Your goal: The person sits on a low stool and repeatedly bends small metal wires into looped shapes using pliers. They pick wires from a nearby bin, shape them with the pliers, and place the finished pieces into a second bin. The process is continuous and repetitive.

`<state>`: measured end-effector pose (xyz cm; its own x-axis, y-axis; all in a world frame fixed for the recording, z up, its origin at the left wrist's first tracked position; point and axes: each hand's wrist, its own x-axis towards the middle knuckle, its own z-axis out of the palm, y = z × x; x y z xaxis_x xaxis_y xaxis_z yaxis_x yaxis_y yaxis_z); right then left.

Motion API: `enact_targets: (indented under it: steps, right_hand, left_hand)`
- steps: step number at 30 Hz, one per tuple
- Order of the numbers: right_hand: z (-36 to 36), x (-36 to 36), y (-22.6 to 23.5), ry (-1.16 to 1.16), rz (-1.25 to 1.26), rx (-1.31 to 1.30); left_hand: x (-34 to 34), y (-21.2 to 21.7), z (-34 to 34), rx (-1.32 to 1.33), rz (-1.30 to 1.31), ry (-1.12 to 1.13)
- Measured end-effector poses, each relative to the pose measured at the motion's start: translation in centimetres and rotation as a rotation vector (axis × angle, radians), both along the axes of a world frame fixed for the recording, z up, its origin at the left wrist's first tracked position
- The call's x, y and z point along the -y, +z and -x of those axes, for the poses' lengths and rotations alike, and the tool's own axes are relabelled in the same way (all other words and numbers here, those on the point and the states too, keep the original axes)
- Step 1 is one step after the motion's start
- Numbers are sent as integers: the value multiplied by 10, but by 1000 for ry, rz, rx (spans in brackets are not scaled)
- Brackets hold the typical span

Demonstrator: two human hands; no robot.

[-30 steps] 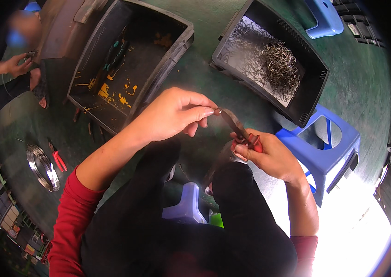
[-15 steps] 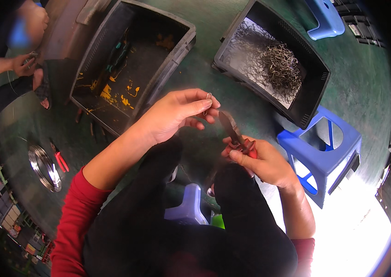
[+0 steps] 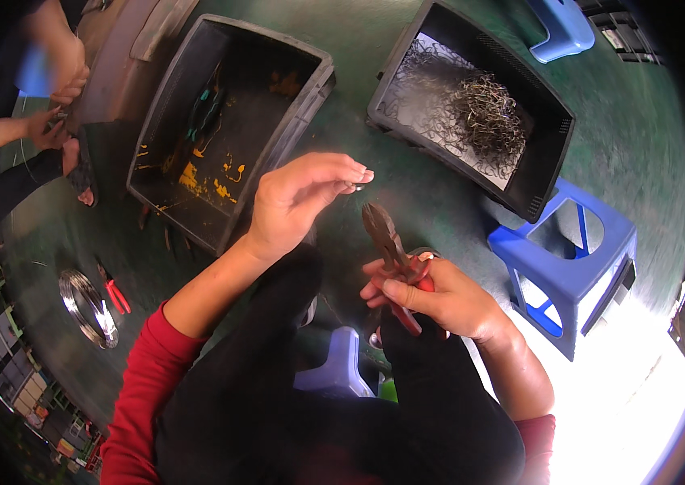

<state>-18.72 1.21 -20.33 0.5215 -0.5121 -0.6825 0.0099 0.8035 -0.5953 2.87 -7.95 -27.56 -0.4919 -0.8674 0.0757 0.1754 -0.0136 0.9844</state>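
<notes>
Many tangled wires (image 3: 488, 117); tapered pliers (image 3: 383, 233)

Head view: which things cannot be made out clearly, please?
In the head view:
Left hand: whether it holds something small; its fingers cover the spot.
Pliers: part of the handles, covered by the right hand.
Wire pieces: their number; they overlap and are too small.
Blue stool at the top: the rest of it, cut off by the upper edge.

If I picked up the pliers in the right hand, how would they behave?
The pliers would probably feel heavy for their size: the head looks like solid metal. They seem stiff rather than floppy, though the red handles, visibly spread, may swing.
</notes>
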Motion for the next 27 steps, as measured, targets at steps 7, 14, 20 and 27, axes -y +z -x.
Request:
enact_targets:
  steps: [7,14,20,27]
  right_hand:
    - [5,-4,0,34,76,-141]
    - [6,-2,2,42,86,-171]
    - [3,-5,2,103,307,-489]
    - [-5,-8,2,72,603,-834]
  left_hand:
    - [10,6,-4,188,450,-26]
    - [11,7,-4,194,501,-47]
    - [5,16,5,151,114,62]
    - [4,37,2,219,-476,-196]
